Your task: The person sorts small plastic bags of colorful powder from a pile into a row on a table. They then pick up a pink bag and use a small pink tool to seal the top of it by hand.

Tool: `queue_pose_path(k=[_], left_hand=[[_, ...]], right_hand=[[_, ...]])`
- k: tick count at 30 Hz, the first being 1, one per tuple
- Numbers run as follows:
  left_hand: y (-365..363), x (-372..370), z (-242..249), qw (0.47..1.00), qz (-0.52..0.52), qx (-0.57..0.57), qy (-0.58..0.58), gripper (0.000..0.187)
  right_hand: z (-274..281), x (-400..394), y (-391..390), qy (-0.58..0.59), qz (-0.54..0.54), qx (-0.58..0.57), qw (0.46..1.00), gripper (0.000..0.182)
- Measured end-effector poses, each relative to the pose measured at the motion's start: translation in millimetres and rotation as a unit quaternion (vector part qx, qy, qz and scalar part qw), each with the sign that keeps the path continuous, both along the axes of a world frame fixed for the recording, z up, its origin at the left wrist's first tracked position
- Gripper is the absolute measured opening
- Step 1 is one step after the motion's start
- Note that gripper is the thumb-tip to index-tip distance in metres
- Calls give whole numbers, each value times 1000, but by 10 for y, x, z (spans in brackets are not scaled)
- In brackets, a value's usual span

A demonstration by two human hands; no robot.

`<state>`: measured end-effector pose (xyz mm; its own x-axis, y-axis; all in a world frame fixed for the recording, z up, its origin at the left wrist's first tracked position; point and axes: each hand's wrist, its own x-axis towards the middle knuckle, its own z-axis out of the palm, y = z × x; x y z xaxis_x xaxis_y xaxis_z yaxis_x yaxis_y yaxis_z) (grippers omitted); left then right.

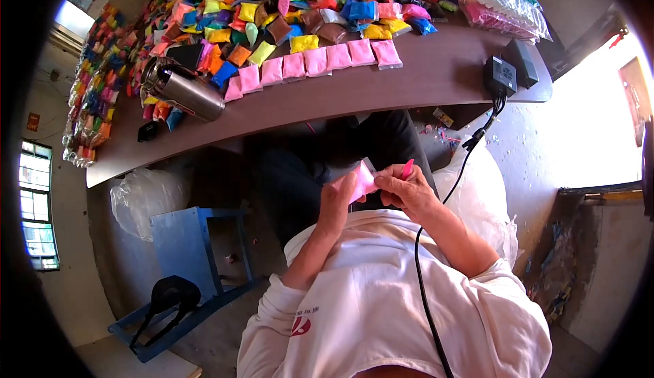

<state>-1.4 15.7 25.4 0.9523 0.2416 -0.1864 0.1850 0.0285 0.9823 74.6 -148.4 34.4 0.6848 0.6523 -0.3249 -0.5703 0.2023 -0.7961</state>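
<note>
In front of my lap, my left hand (335, 204) is closed around a small clear packet of pink clay-like material (364, 179). My right hand (407, 193) is pinched at the packet's right edge. A bright pink, stick-like piece (408, 168) pokes up from between the fingers of my right hand; its lower part is hidden. On the table beyond lies a row of similar pink packets (316, 61), side by side.
Many coloured packets (272, 13) are heaped on the brown table (436, 71). A steel flask (184, 92) lies at its left, and a black power box (501, 75) sits right. Its black cable (419, 262) runs over my shirt. A blue stool (180, 242) stands lower left.
</note>
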Motion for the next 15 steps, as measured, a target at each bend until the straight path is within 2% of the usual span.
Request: queue_pose_path(k=[4, 6, 12, 14, 15], left_hand=[[-47, 19, 23, 1000, -4, -13, -15, 55], [-58, 19, 30, 999, 6, -3, -38, 47], [-80, 14, 45, 999, -23, 16, -42, 45], [-100, -1, 18, 997, -42, 33, -49, 46], [-106, -5, 6, 995, -60, 49, -57, 47]], right_hand=[[9, -20, 32, 28, -22, 19, 999, 14], [40, -7, 32, 39, -27, 23, 999, 14], [-31, 3, 19, 90, -23, 24, 995, 12], [-69, 24, -27, 171, -6, 67, 983, 6], [-69, 33, -52, 171, -7, 67, 983, 6]])
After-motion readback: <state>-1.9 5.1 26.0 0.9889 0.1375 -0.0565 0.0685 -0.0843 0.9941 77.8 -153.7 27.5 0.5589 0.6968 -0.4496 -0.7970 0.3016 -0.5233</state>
